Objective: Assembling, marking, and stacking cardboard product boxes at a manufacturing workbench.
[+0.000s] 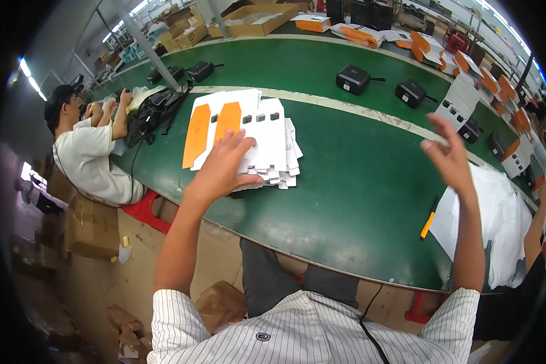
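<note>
A stack of flat, unfolded cardboard boxes (pixel 270 142), white with orange flaps and small dark pictures, lies on the green table. My left hand (pixel 224 164) rests on its near side, fingers spread and thumb out to the right, and grips nothing that I can see. Over to the right, my right hand (pixel 449 155) is raised above the table, empty, with its fingers apart. Under my right forearm lie white sheets or bags (pixel 491 224). An orange and black marker-like tool (pixel 429 221) lies beside them.
Black zipped cases (pixel 352 79) stand on the green strip beyond a pale dividing edge. Folded-up white and orange boxes (pixel 457 106) line the far right. A black bag (pixel 158 109) lies at the left, near a seated co-worker (pixel 94 145). A metal post (pixel 142 42) rises there.
</note>
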The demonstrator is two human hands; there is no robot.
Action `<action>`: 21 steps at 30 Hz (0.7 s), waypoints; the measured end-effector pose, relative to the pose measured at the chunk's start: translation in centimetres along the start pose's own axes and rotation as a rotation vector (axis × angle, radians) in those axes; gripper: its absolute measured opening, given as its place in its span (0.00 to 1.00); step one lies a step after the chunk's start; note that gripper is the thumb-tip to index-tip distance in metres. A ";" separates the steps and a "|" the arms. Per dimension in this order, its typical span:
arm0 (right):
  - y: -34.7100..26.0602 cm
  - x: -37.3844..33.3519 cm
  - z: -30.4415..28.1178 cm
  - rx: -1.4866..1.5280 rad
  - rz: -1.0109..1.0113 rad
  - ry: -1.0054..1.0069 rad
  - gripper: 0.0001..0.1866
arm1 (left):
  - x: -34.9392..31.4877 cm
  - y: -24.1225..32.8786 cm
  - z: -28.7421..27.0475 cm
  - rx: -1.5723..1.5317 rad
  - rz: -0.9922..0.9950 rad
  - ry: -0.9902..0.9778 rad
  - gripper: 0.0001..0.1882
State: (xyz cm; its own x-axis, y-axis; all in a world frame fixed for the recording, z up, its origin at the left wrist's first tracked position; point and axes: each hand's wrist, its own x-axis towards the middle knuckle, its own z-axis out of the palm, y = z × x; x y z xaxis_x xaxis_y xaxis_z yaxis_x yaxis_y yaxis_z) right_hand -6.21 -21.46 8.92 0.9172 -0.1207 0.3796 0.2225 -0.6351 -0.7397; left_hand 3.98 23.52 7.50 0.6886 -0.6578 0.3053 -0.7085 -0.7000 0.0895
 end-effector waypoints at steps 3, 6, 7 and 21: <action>-6.2 -2.0 3.7 -0.020 -0.176 -0.413 0.27 | -0.8 1.7 -1.7 -0.058 -0.038 -0.079 0.29; -8.0 -3.8 6.6 -0.079 -0.438 -0.551 0.29 | -0.4 4.1 -3.0 0.023 0.008 -0.078 0.21; -8.5 -4.2 7.5 -0.148 -0.499 -0.422 0.30 | 0.2 5.0 -3.4 0.098 0.027 -0.068 0.17; -6.8 -6.5 2.2 0.201 -0.105 0.159 0.08 | 4.2 16.9 -3.6 -0.409 0.212 0.456 0.77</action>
State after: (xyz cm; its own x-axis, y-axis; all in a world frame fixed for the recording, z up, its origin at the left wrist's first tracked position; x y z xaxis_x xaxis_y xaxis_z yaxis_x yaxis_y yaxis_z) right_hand -13.02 -14.69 10.30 0.8257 -0.1910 0.5307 0.3889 -0.4886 -0.7810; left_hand -5.68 9.89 13.72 0.4561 -0.5233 0.7198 -0.8856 -0.3465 0.3092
